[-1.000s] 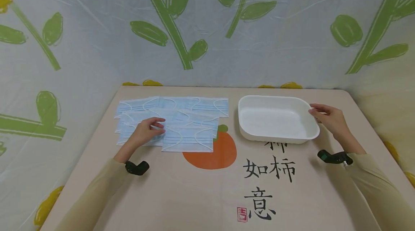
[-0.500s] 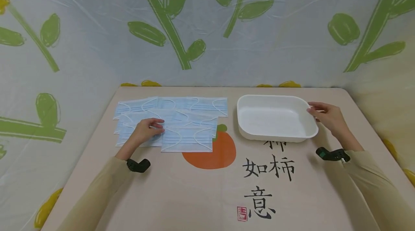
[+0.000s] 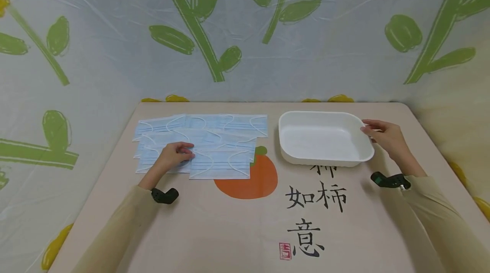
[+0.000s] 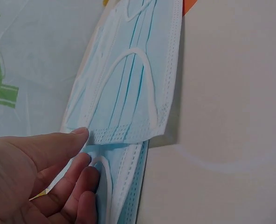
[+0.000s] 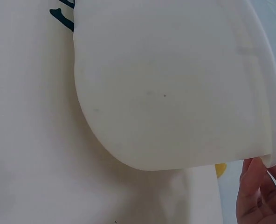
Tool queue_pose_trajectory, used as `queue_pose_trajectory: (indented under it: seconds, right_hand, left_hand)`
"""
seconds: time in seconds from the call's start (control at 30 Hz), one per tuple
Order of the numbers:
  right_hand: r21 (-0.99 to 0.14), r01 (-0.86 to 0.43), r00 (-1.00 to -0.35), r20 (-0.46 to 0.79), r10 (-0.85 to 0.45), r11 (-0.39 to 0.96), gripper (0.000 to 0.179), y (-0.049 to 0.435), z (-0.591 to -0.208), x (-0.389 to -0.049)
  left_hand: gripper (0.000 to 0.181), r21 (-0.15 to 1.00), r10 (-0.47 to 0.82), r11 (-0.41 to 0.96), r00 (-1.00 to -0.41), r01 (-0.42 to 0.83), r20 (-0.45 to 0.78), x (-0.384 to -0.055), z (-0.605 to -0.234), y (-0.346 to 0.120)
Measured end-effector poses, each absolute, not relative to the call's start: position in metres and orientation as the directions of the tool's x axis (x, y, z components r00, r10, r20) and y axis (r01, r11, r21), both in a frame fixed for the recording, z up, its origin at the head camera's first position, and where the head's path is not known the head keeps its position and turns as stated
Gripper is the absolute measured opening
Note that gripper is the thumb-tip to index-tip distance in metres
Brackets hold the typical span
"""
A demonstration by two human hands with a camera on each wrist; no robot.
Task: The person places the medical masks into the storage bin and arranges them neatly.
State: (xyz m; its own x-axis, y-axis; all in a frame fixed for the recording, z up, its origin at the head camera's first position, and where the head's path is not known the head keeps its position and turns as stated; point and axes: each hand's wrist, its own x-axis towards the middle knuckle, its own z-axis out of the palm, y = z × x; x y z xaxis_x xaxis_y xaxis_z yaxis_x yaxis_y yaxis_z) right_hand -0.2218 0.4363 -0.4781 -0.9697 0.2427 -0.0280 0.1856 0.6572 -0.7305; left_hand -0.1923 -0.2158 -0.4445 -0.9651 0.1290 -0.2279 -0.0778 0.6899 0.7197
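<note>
Light-blue pleated face masks [image 3: 164, 137] with white ear loops lie in overlapping rows at the table's left. My left hand [image 3: 174, 157] is at the left edge of the front mask [image 3: 220, 165]. In the left wrist view its thumb tip [image 4: 80, 132] meets that mask's corner; its other fingers are loosely bent, with a gap between them and the thumb. To the right stands a white, rounded rectangular box [image 3: 325, 137] with nothing inside. My right hand [image 3: 386, 135] holds the box's right rim between thumb and fingers; in the right wrist view the rim partly hides them.
The beige tabletop [image 3: 214, 230] bears a printed orange persimmon [image 3: 264, 175] and black characters [image 3: 306, 239]. A hanging cloth [image 3: 115, 43] with green stems and yellow flowers rises behind the table and at its sides. Each wrist wears a black device [image 3: 165, 195].
Both hands keep their places on the mask and the box. The whole head view has shifted slightly left; nothing on the table has visibly moved.
</note>
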Motion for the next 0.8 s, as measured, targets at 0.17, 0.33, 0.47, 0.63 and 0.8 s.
queue_pose_trajectory:
  seconds: [0.17,0.33,0.47,0.63,0.8]
  right_hand:
    - [-0.771,0.172,-0.974,-0.037,0.225,0.614,0.063,0.433,-0.471,-0.219]
    - [-0.763,0.2,-0.968,-0.057,0.244,0.615,0.066,0.431,-0.47,-0.219]
    - [-0.721,0.209,-0.965,-0.043,0.258,0.661,0.073,0.439,-0.483,-0.225]
    - [-0.706,0.196,-0.97,-0.037,0.241,0.681,0.076,0.447,-0.494,-0.23]
    - [-0.706,0.203,-0.968,-0.038,0.25,0.679,0.075,0.447,-0.495,-0.231]
  left_hand:
    - [0.042,0.717,0.126,0.69,-0.96,-0.095,-0.248,-0.195,-0.447,-0.217]
    - [0.042,0.718,0.106,0.685,-0.957,-0.126,-0.269,-0.196,-0.45,-0.214]
    - [0.043,0.722,0.099,0.68,-0.959,-0.129,-0.264,-0.194,-0.451,-0.211]
    - [0.042,0.73,0.086,0.673,-0.967,-0.121,-0.24,-0.191,-0.451,-0.209]
    - [0.04,0.726,0.069,0.677,-0.973,-0.118,-0.222,-0.189,-0.452,-0.206]
